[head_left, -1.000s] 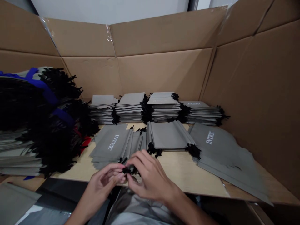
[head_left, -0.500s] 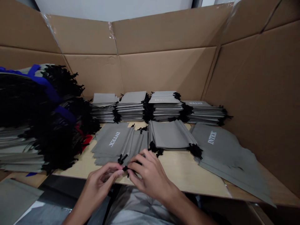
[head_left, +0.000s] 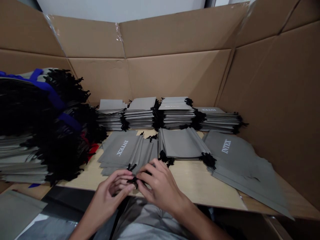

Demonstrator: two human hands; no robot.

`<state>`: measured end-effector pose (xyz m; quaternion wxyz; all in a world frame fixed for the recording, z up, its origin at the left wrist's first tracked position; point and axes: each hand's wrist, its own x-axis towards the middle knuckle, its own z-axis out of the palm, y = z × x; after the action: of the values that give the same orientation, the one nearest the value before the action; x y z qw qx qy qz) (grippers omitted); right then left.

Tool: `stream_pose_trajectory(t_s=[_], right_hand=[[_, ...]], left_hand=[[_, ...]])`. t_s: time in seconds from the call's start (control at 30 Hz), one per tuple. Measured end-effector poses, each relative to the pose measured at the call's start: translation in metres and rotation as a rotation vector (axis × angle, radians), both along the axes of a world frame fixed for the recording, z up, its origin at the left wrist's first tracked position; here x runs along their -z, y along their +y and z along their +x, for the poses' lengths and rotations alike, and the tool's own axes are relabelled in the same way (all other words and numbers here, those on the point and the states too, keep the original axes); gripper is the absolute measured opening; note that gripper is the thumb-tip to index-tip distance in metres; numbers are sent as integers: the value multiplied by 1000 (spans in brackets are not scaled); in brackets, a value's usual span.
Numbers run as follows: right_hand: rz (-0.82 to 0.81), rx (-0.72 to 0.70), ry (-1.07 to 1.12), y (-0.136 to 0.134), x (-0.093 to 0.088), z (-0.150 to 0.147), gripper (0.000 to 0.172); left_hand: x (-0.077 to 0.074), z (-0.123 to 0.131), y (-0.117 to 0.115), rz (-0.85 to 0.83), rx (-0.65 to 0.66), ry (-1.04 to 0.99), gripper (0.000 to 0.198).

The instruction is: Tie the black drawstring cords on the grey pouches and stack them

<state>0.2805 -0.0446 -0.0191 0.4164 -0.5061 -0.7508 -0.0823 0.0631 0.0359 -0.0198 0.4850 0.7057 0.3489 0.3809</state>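
Both hands meet at the table's front edge around a small knotted black drawstring (head_left: 133, 181). My right hand (head_left: 158, 183) pinches the drawstring between thumb and fingers. My left hand (head_left: 112, 188) has curled fingers and its thumb at the cord's left end, with a gap below the index finger. Just beyond them lie grey drawstring bags (head_left: 113, 150) printed INTEX, fanned out, black cord ends towards me. The bag this cord belongs to is mostly hidden by my right hand.
Stacks of grey bags (head_left: 140, 113) line the cardboard wall (head_left: 175, 73). A bundle (head_left: 176, 143) lies centre, with larger flat grey bags (head_left: 240, 166) at right. On the left rises a tall pile with black cords (head_left: 60, 143) and blue straps (head_left: 50, 93).
My left fingers have loosened and spread a little around the cord, with the index finger higher and the thumb further right. My right hand has barely moved.
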Motion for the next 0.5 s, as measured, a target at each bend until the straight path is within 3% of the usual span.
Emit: stream_pose_trajectory(t_s=[0.13,0.5], right_hand=[[9,11,-51,-1,-1,0,7],[-8,54,-192,-2,-3,-3,7]], left_hand=[[-1,5,-5,111,-25,68,33],[-22,5,-11,431,-20,154,15]])
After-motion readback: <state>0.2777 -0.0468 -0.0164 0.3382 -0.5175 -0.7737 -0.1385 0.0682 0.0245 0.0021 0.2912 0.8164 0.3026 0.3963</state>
